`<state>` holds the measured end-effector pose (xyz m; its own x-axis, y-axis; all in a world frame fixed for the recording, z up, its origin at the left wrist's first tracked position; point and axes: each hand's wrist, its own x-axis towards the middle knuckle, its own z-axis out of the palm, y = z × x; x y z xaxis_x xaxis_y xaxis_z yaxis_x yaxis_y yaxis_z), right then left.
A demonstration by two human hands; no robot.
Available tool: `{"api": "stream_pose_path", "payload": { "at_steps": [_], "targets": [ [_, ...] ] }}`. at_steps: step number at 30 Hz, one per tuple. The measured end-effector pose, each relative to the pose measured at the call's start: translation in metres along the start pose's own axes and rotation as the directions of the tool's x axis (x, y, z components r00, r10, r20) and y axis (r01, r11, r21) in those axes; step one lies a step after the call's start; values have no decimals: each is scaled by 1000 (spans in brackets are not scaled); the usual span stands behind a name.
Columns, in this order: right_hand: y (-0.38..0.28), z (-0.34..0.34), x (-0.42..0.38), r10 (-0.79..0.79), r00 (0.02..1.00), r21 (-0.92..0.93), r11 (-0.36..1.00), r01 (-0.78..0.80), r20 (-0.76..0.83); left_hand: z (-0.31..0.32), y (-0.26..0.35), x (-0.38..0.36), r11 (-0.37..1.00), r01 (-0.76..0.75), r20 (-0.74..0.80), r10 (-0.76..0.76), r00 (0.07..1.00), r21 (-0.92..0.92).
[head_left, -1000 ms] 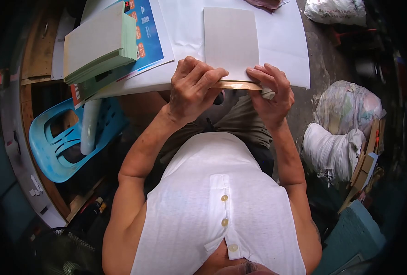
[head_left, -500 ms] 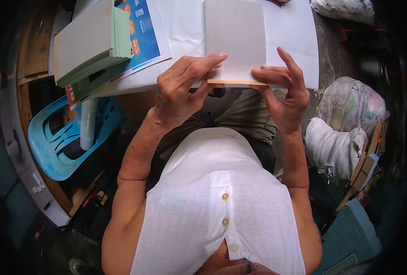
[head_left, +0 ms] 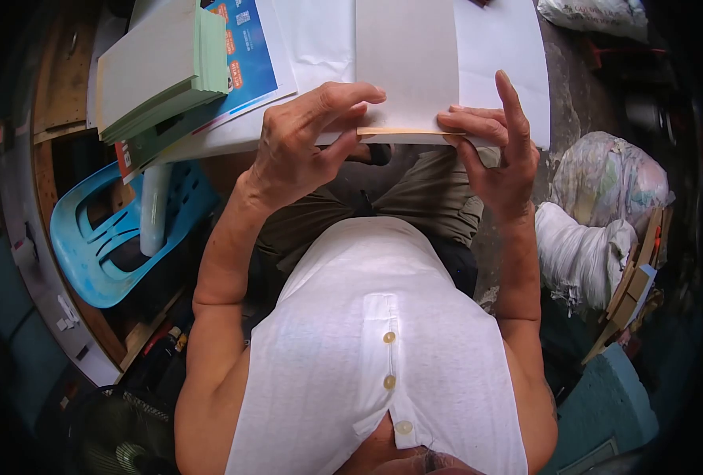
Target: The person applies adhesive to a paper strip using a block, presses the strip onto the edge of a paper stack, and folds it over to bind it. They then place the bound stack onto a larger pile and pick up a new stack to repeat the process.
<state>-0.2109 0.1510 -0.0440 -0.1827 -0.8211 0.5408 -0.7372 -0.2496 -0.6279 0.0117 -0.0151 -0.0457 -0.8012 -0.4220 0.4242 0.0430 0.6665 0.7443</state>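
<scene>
On the blue printed paper sheet point(head_left: 252, 59), a square QR code point(head_left: 243, 17) sits above orange labels whose white lettering is too small to read. White characters on its red corner point(head_left: 124, 158) are unclear, as is faint print on the white plastic sack point(head_left: 593, 16). The smooth, pale-grey rectangular pad point(head_left: 407, 67) lies on the white-covered desk point(head_left: 502, 59), its near end at the desk's edge, bordered by a thin orange-tan strip point(head_left: 411, 131). The left hand point(head_left: 300, 142) and right hand point(head_left: 506, 154) pinch its near corners between thumb and fingers, the right index finger raised.
</scene>
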Motion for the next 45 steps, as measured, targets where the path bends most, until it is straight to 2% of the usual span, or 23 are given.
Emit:
{"api": "stream_pose_path", "payload": {
  "at_steps": [1,4,7,10,16,19,22,25,34,40,45],
  "targets": [
    [1,-3,0,-17,1000,1,1000,17,22,-4,-2,1,1000,-5,26,5,1000,-25],
    [-8,-17,6,101,986,77,991,-111,131,-13,0,5,998,0,71,4,997,-59],
    [-16,-22,17,65,982,72,994,-78,176,-16,6,9,992,-84,40,81,996,94],
    [-15,-26,26,60,965,-5,998,-61,255,-18,5,10,998,4,17,-5,1000,56],
    [0,-26,37,52,935,60,995,-78,352,-22,-2,16,999,-3,81,-1,997,48],
    [4,-25,41,98,917,61,989,-132,388,-23,-2,19,999,8,103,-13,995,51],
    [4,-24,42,106,915,32,991,-128,390,-21,6,22,993,121,95,-121,988,8],
    [5,-23,41,128,916,33,988,-151,379,-21,1,22,996,66,121,-72,990,55],
    [7,-23,40,143,918,16,987,-160,371,-20,4,25,986,152,160,-162,974,72],
    [0,-22,41,167,917,-13,985,-174,363,-18,5,22,987,147,123,-154,980,65],
    [1,-20,41,165,918,37,981,-191,361,-16,4,22,987,156,122,-160,980,40]
  ]
}}
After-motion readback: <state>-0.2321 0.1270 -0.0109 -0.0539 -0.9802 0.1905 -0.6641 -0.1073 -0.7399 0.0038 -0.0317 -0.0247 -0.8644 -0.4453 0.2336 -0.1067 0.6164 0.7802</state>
